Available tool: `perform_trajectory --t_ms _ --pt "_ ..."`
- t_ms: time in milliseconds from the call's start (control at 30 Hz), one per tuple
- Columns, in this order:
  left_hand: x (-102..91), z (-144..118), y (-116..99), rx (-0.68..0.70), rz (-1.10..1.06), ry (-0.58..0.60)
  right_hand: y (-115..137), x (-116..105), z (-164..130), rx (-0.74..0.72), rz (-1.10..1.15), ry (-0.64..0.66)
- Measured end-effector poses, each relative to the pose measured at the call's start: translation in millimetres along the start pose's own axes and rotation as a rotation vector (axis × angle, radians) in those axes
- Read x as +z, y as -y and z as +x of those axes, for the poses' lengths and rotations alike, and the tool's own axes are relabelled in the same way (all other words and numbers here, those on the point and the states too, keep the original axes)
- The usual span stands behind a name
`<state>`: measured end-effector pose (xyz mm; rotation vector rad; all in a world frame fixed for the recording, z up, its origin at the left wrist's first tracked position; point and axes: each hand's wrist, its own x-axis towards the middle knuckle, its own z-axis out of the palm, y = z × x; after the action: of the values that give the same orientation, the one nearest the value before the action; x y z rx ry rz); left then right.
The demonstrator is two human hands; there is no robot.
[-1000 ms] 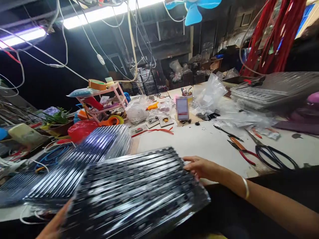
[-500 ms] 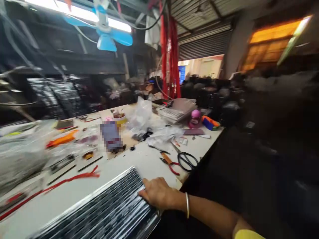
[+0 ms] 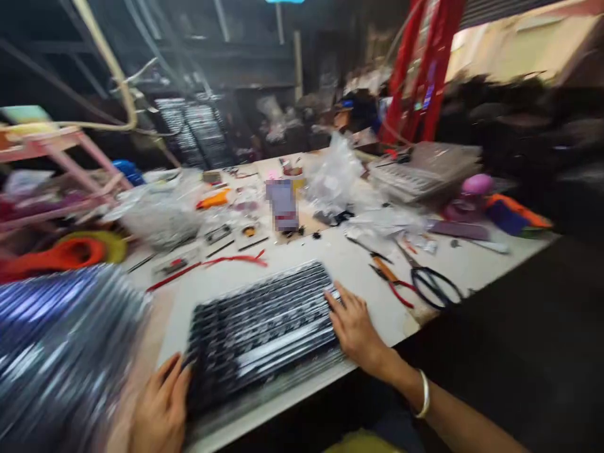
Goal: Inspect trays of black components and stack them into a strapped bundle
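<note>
A dark, ribbed, tray-like panel [image 3: 264, 340] with a shiny surface lies at the front of the white table [image 3: 189, 283]. My right hand [image 3: 356, 327] grips its right end, fingers over the top edge. At the opposite end, my left hand [image 3: 163, 402] holds the left side, its fingers against the edge; its thumb is hidden. Motion blur smears the panel's details. To the left of my left hand sits a stack of similar shiny ribbed pieces [image 3: 70, 352].
Scissors [image 3: 434, 286] and red-handled pliers [image 3: 399, 292] lie right of the panel. Beyond it are a red strip [image 3: 236, 259], clear plastic bags [image 3: 335, 176] and a blurred-out block [image 3: 284, 207]. Orange tape rolls [image 3: 80, 251] and a pink rack [image 3: 70, 157] stand left.
The view has swung left and down. The panel now lies further up in view, and my left hand has come into sight at its left end. My right hand stays on its right end.
</note>
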<state>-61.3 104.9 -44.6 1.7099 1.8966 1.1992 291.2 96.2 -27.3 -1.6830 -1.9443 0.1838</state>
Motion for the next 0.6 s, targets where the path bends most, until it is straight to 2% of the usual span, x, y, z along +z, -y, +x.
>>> perform_trajectory --t_ms 67,167,233,300,400,467,500,600 --pt "-3.5 -14.1 -6.7 -0.090 -0.002 0.018 -2.3 3.7 4.7 0.025 0.126 -0.034" --pt "-5.1 -23.9 -36.2 -0.141 -0.186 -0.028 -1.9 -9.9 4.0 0.055 0.376 -0.043" --pt "-10.9 -25.0 -60.8 -0.135 -0.472 -0.144 3.6 -27.4 2.3 0.032 0.519 -0.082" --pt "-21.9 -22.4 -82.4 -0.097 -0.753 -0.305 10.9 -44.2 2.7 -0.029 0.620 -0.198" --pt "-41.2 -12.8 -101.3 -0.079 -0.910 -0.588 12.9 -56.5 7.2 -0.036 0.616 -0.338" --pt "-50.9 -6.1 -105.9 -0.082 -0.907 -0.724 4.3 -54.1 9.5 0.007 0.536 -0.297" --pt "-54.4 -3.5 -106.8 -0.088 -0.881 -0.739 -1.9 -50.4 9.7 0.022 0.500 -0.242" --pt "-62.9 2.0 -108.4 -0.157 -0.767 -0.656 -20.0 -35.6 6.6 0.009 0.417 -0.076"
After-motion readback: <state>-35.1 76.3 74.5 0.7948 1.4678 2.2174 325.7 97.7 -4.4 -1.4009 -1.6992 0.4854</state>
